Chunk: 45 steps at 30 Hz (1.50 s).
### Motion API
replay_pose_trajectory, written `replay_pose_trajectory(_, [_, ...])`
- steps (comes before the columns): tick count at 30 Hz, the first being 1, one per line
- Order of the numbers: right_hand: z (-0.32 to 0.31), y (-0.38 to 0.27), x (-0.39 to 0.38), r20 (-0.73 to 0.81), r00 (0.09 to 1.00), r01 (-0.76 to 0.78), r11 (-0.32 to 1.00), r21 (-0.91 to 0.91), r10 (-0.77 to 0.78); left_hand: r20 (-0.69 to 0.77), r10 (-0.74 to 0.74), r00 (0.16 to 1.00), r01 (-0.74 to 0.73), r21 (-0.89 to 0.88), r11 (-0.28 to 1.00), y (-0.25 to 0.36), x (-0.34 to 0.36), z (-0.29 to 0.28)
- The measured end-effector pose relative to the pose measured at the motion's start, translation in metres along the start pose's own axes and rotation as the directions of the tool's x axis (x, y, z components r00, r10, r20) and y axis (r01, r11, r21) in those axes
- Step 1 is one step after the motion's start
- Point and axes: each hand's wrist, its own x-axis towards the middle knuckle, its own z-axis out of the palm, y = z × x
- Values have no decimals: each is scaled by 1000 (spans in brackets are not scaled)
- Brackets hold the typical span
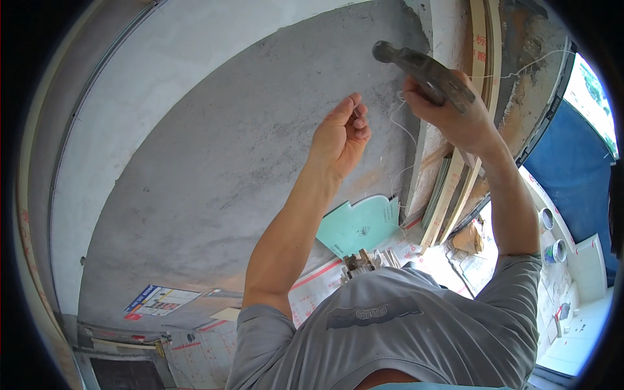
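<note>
My right hand is raised at the upper right, its fingers wrapped round a hammer. The dark metal head of the hammer points up and to the left, with a rounded striking end and a claw. To its left, my left hand is held up in front of the grey cement wall, thumb and fingers pinched together. Something thin and small seems to be between the fingertips, too small to name. The hammer is apart from my left hand. A thin white string hangs between the two hands.
Long wooden strips stand along the wall's right edge. Below my hands leans a pale green board. A printed poster is at the lower left. On the right are a blue sheet and several buckets, one a paint bucket.
</note>
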Motion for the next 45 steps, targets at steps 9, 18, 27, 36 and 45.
replay_pose_trajectory(9, [2, -25, 32, 8, 998, 57, 990, 133, -59, 371, 272, 888, -459, 694, 555, 27, -16, 89])
replay_pose_trajectory(18, [9, -46, 48, 31, 993, 99, 961, 260, -111, 458, 399, 795, -557, 811, 178, 57, -37, 109])
replay_pose_trajectory(27, [16, -58, 52, 87, 994, 30, 930, 367, -66, 624, 412, 664, -661, 748, -68, 71, -49, 115])
replay_pose_trajectory(36, [18, -70, 53, 15, 998, 49, 949, 311, -57, 603, 520, 605, -746, 658, 106, 77, -44, 108])
replay_pose_trajectory(45, [17, -79, 47, -105, 971, 223, 971, 81, -214, 573, 656, 491, -812, 574, 106, 91, -45, 107])
